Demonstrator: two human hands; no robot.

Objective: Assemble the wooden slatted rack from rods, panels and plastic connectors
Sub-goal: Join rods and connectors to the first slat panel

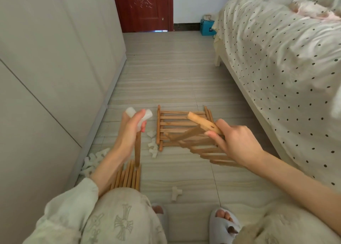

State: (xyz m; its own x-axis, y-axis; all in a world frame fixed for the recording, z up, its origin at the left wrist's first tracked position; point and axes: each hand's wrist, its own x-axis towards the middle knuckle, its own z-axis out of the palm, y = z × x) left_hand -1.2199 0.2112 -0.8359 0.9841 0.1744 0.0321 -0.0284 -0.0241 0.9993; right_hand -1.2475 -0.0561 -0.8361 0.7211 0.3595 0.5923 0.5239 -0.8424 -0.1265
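My left hand (131, 131) grips a white plastic connector (145, 116) fitted on top of a wooden rod (137, 151) that hangs upright over a bundle of loose rods (127, 177) on the floor. My right hand (234, 142) holds a slatted wooden panel (201, 142) by its upper side rail, tilted in the air. A second slatted panel (177, 123) lies flat on the floor behind it. Loose white connectors lie near the panel (153, 146), by the wardrobe (94, 160) and in front of my knees (176, 193).
A grey wardrobe (55, 77) lines the left side and a bed with a dotted cover (276, 59) the right. My knees and slippered feet (224, 223) are at the bottom. A red door (144, 7) and a blue box (207, 26) stand at the far end.
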